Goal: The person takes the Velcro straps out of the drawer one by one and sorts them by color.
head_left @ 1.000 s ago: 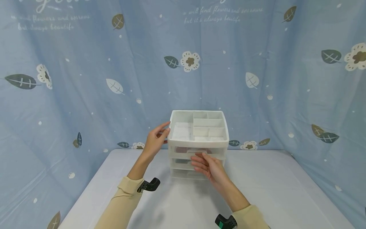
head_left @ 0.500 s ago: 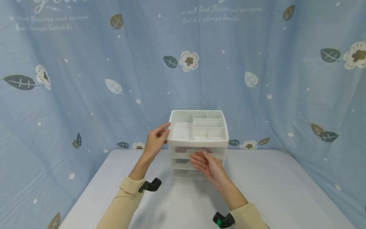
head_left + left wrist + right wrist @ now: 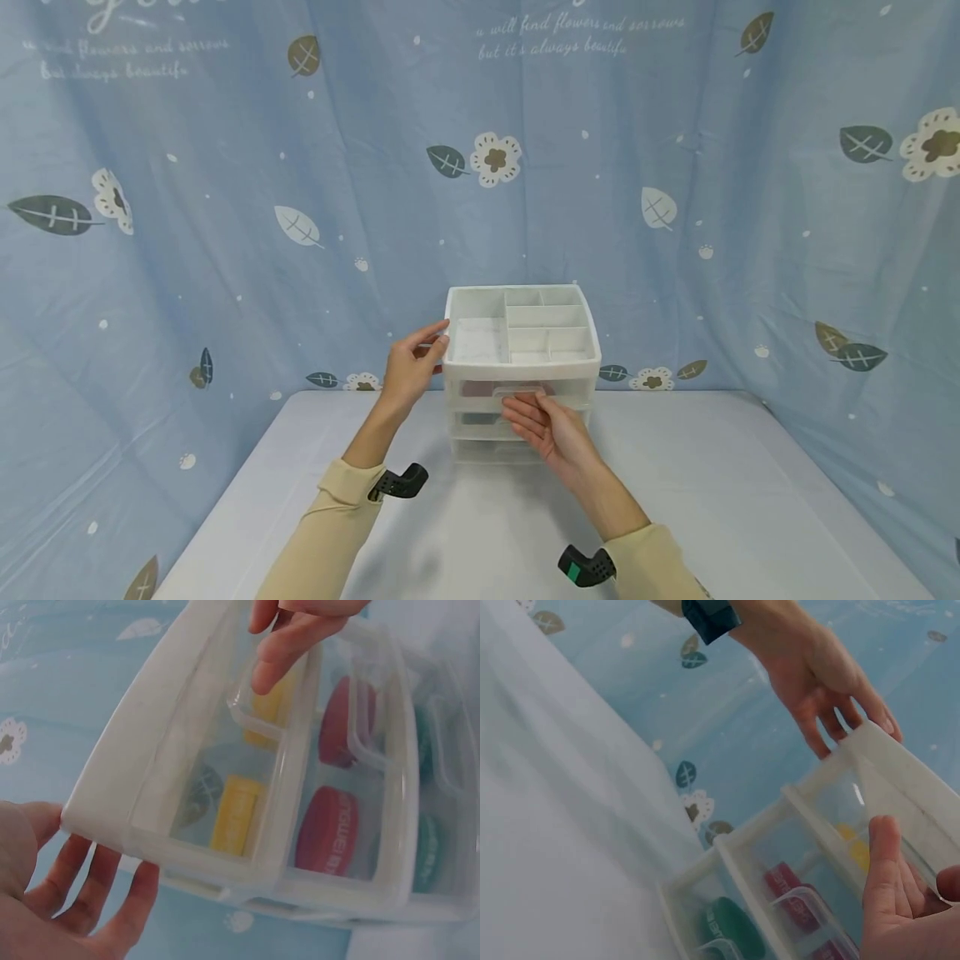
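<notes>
A white drawer unit (image 3: pixel 521 372) with three clear drawers stands on the table, a divided tray forming its top. My left hand (image 3: pixel 407 372) touches the unit's upper left edge with thumb and fingertips. At the front, my right hand (image 3: pixel 561 437) has its extended fingers at the top drawer's clear handle (image 3: pixel 256 726); their exact contact is partly hidden. Through the fronts in the left wrist view I see yellow blocks (image 3: pixel 236 816) in the top drawer, red rounded pieces (image 3: pixel 328 831) in the middle and green ones (image 3: pixel 429 853) in the bottom. All drawers look closed.
The unit stands on a white-covered table (image 3: pixel 675 483), near its back edge. Behind it hangs a blue curtain (image 3: pixel 390 167) printed with leaves and flowers. Black camera mounts (image 3: pixel 402 481) sit on both wrists.
The drawer unit has shifted slightly backward on the table. Both hands have moved a little with it, keeping their places at its left edge and front.
</notes>
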`<state>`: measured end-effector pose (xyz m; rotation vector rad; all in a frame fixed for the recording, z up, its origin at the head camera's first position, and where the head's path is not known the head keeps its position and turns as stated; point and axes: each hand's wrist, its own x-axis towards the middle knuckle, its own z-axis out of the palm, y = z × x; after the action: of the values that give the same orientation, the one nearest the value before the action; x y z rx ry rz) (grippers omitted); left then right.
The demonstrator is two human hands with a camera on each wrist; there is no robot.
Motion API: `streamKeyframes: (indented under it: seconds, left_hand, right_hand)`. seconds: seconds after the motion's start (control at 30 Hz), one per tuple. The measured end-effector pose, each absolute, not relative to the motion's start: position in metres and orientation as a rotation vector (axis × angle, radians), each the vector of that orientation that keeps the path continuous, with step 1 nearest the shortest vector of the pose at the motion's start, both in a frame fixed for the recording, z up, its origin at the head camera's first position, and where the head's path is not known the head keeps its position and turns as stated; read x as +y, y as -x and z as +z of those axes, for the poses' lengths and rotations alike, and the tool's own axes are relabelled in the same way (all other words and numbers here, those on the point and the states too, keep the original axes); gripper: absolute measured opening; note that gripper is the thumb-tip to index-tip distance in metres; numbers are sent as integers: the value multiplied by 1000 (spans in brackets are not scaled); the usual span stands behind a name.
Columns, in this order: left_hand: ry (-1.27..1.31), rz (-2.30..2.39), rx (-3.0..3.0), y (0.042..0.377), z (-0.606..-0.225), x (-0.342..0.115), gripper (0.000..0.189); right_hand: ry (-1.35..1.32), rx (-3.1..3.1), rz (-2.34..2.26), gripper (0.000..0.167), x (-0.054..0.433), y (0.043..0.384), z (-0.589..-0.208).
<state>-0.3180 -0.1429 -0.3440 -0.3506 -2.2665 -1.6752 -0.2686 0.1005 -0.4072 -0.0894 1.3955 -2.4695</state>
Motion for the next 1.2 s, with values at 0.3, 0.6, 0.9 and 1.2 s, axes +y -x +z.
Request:
streamKeyframes:
  seconds: [0.3, 0.6, 0.9, 1.2]
  left_hand:
    - [391, -1677, -2278, 319, -345, -145, 38]
    - [402, -1676, -2314, 320, -345, -148, 39]
    - [439, -1694, -2347, 319, -344, -154, 41]
    - [460, -1697, -2379, 320, -341, -156, 42]
  right_hand:
    - [94, 1374, -2473, 49, 100, 267, -407]
    - [122, 1364, -2444, 49, 101, 256, -408]
    - [144, 1365, -2402, 49, 106, 241, -409]
    - [128, 1384, -2348, 51, 110, 225, -409]
